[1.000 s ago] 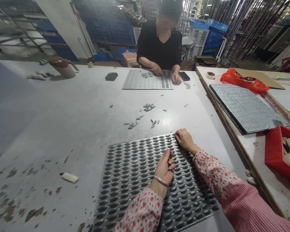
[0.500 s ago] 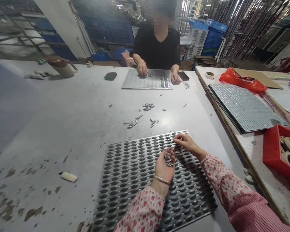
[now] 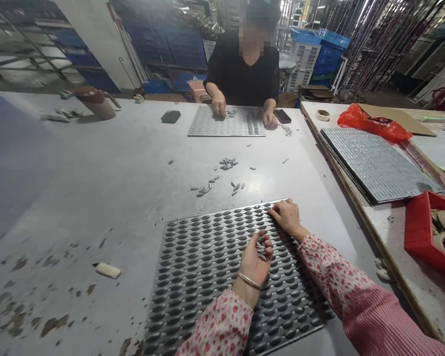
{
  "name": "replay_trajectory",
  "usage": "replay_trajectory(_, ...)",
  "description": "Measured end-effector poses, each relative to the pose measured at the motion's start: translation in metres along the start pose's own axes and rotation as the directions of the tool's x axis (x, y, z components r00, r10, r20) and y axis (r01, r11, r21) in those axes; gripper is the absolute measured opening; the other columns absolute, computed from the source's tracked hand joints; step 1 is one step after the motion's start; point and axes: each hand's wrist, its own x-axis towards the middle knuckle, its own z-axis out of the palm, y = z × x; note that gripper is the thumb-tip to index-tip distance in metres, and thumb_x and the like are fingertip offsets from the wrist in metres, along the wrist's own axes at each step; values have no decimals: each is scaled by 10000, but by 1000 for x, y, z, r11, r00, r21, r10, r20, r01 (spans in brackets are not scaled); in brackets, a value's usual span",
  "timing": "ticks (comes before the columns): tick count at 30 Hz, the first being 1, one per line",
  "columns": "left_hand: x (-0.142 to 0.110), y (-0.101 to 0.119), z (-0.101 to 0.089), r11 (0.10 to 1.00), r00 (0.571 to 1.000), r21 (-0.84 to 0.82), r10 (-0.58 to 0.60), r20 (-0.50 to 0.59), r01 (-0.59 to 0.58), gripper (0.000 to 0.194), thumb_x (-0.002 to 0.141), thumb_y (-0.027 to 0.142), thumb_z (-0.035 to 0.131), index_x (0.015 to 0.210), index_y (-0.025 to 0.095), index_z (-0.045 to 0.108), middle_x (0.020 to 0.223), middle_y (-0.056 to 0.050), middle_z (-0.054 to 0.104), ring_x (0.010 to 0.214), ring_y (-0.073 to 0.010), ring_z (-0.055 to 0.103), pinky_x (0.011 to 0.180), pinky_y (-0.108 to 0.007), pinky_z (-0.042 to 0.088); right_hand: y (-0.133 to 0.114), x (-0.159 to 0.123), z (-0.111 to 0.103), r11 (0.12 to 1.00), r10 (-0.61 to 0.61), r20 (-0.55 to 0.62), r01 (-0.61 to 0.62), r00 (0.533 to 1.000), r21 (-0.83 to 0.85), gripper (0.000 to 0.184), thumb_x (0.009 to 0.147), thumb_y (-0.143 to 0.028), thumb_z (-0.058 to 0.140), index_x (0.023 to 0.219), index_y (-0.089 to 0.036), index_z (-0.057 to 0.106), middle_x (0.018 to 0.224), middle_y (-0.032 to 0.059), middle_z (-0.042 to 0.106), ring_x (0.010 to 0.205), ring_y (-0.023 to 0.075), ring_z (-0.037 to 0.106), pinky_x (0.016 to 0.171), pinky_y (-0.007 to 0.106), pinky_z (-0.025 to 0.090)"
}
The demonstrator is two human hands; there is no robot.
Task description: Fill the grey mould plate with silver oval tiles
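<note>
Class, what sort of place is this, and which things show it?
Probably a factory workshop: a grey panel patterned with ovals lies on the table, a co-worker works at a second panel, and stacked crates stand behind.

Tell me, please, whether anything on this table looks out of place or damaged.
Yes, two things: loose silvery pieces lie scattered beyond the near panel rather than on it, and dark, irregular patches mark the tabletop at lower left, as if stained or worn.
</note>
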Motion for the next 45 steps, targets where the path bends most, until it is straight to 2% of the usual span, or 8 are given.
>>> replay_trajectory(3,4,-2,-3,999,999,20,44,20,-44,119,876,92,428,881,116,544,701,-23,520,501,-39,464,384,-112,371,-2,0,-4,1000,-16,-20,16,1000,-13,193,824,-366,603,752,-187,607,825,79,624,913,245,455,771,354,322)
replay_trajectory(6,9,-3,-7,995,996,55,76,40,-78,86,862,92,460,862,123,540,722,-26,539,469,-25,424,350,-103,315,-7,-3,-13,974,-78,63,62,995,219,192,836,-364,574,779,-185,613,820,64,611,874,219,480,757,333,361)
replay_trajectory(12,11,-5,-8,997,997,70,25,76,-31,75,864,101,473,816,120,527,657,10,498,402,5,337,314,-72,227,-18,-24,-41,686,-327,299,7,896,728,260,785,-428,624,876,-185,645,806,21,607,718,144,524,635,256,408)
replay_trajectory(18,9,-9,-3,987,997,150,52,60,-61,93,858,116,485,896,84,563,731,-50,563,479,-26,454,352,-98,337,-1,-18,-42,560,-184,240,-99,953,822,253,843,-415,533,880,-175,602,864,43,635,812,162,570,724,284,448)
replay_trajectory(21,7,-8,-1,988,997,147,33,69,-42,118,856,74,459,914,86,560,773,-68,583,499,-27,467,376,-100,365,20,-2,-34,700,-56,194,-100,979,707,201,862,-323,475,934,-182,598,846,27,640,800,159,573,758,304,447)
replay_trajectory(26,2,-5,0,994,998,113,-7,64,0,118,884,121,435,867,101,550,795,-61,588,451,-8,410,340,-94,316,39,16,-21,937,-141,208,62,968,344,173,813,-166,515,909,-184,658,864,36,653,829,164,565,802,298,417)
replay_trajectory(33,7,-10,-7,982,992,181,34,125,-57,147,868,111,467,929,116,601,748,-31,540,501,-27,437,380,-102,341,38,20,-12,965,-166,181,122,969,231,52,780,-174,609,779,-183,660,751,25,627,782,171,511,724,276,381)
replay_trajectory(45,11,-12,-6,988,995,124,91,34,-95,87,851,101,503,820,104,584,670,-18,542,461,-20,423,358,-94,315,42,13,2,956,-136,52,118,989,270,58,817,-204,594,775,-195,633,761,11,633,779,163,517,734,279,394)
